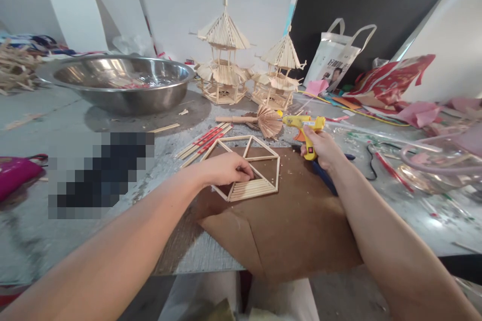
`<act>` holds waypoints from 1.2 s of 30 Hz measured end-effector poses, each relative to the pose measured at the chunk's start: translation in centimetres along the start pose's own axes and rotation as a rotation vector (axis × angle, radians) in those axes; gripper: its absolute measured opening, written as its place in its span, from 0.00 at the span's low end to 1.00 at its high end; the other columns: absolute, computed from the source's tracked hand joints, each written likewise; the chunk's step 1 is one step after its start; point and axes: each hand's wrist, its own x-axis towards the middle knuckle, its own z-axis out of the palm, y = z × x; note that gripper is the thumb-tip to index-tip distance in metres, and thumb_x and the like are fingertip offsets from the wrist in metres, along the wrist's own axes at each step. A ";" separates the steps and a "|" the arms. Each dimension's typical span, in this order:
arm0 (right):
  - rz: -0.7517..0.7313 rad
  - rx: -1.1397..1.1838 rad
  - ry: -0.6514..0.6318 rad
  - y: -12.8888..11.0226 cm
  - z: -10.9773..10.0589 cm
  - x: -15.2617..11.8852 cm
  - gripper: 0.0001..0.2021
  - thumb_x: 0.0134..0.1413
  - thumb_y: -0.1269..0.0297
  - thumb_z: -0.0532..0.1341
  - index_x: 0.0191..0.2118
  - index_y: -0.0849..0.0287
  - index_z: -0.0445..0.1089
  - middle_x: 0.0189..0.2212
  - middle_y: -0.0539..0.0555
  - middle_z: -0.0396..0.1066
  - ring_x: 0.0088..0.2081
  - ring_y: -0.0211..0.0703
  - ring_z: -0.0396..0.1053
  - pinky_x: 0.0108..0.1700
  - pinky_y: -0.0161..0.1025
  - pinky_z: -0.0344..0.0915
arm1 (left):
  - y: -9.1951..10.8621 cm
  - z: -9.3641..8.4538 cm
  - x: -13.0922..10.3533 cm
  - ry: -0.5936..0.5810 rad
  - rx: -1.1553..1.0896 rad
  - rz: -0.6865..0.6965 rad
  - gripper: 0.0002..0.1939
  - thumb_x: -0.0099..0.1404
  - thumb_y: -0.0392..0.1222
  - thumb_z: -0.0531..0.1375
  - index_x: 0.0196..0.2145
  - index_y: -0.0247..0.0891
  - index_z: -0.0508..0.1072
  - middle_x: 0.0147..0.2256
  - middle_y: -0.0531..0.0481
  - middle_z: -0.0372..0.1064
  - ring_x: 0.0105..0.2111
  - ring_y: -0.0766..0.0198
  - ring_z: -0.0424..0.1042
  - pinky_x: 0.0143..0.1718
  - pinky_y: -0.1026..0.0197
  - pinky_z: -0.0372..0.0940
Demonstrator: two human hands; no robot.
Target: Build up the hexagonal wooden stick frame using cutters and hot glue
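Note:
My left hand (233, 169) rests over a flat frame of pale sticks (277, 173), its fingers pressed together near the inner spokes. Whatever it pinches, if anything, is too small to make out. One section of the frame, below my fingertips, is filled with parallel sticks (250, 190). My right hand (320, 146) is wrapped round the handle of a yellow glue gun (303, 123), whose nozzle points left, beyond the frame. Under the frame lies a brown sheet (301, 225).
Two stick pagodas (225, 75) (277, 80) stand at the back. A metal basin (124, 85) is at back left. Red-marked sticks (205, 140) and a folded paper fan (269, 121) lie behind the frame. Blue-handled pliers (324, 178) lie by my right forearm.

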 end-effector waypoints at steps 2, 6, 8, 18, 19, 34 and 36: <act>0.011 0.053 0.017 0.1 0.1 0.2 0.11 0.42 0.59 0.60 0.27 0.59 0.58 0.10 0.42 0.56 0.12 0.31 0.58 0.15 0.29 0.58 | 0.3 -0.1 -0.1 -0.004 0.002 -0.016 0.12 0.52 0.41 0.55 0.33 0.39 0.73 0.34 0.51 0.72 0.33 0.66 0.68 0.33 0.69 0.57; 0.020 0.156 -0.009 0.4 0.5 0.3 0.05 0.43 0.68 0.58 0.27 0.61 0.60 0.13 0.44 0.61 0.15 0.30 0.60 0.18 0.29 0.61 | 0.6 -0.2 -0.1 0.004 -0.008 -0.033 0.13 0.53 0.42 0.54 0.35 0.38 0.73 0.35 0.51 0.72 0.33 0.66 0.68 0.34 0.68 0.57; 0.034 0.186 -0.030 0.6 0.6 0.4 0.04 0.43 0.68 0.57 0.27 0.62 0.61 0.14 0.46 0.62 0.16 0.31 0.61 0.20 0.30 0.62 | 0.6 -0.2 -0.2 0.006 -0.015 -0.026 0.13 0.54 0.42 0.53 0.35 0.37 0.73 0.35 0.51 0.72 0.33 0.66 0.68 0.34 0.68 0.57; 0.070 -0.062 -0.088 1.5 1.2 0.6 0.05 0.43 0.68 0.58 0.28 0.62 0.61 0.17 0.49 0.66 0.17 0.31 0.61 0.21 0.30 0.60 | 0.7 -0.5 -0.4 0.083 -0.064 -0.025 0.13 0.53 0.44 0.54 0.33 0.38 0.73 0.33 0.51 0.71 0.32 0.66 0.67 0.33 0.67 0.57; 0.053 -0.152 -0.058 1.5 1.1 0.6 0.05 0.44 0.66 0.57 0.28 0.62 0.61 0.17 0.49 0.66 0.17 0.32 0.62 0.21 0.30 0.60 | 0.8 -0.6 -0.4 0.103 -0.078 -0.030 0.12 0.53 0.45 0.54 0.32 0.37 0.72 0.31 0.52 0.71 0.31 0.67 0.67 0.32 0.68 0.57; -0.127 -0.857 0.135 0.8 0.4 0.3 0.09 0.42 0.59 0.55 0.22 0.59 0.61 0.16 0.51 0.64 0.19 0.39 0.64 0.21 0.33 0.57 | 1.8 -0.6 -0.7 0.460 -0.481 -0.128 0.08 0.52 0.43 0.55 0.28 0.36 0.64 0.18 0.58 0.56 0.15 0.76 0.53 0.16 0.71 0.50; -0.106 -0.628 0.165 1.2 0.3 0.5 0.08 0.41 0.59 0.56 0.23 0.59 0.62 0.14 0.48 0.61 0.15 0.35 0.60 0.17 0.32 0.56 | 1.7 -0.6 -0.7 0.485 -0.489 -0.141 0.08 0.52 0.43 0.55 0.28 0.36 0.64 0.18 0.58 0.55 0.15 0.76 0.52 0.16 0.71 0.50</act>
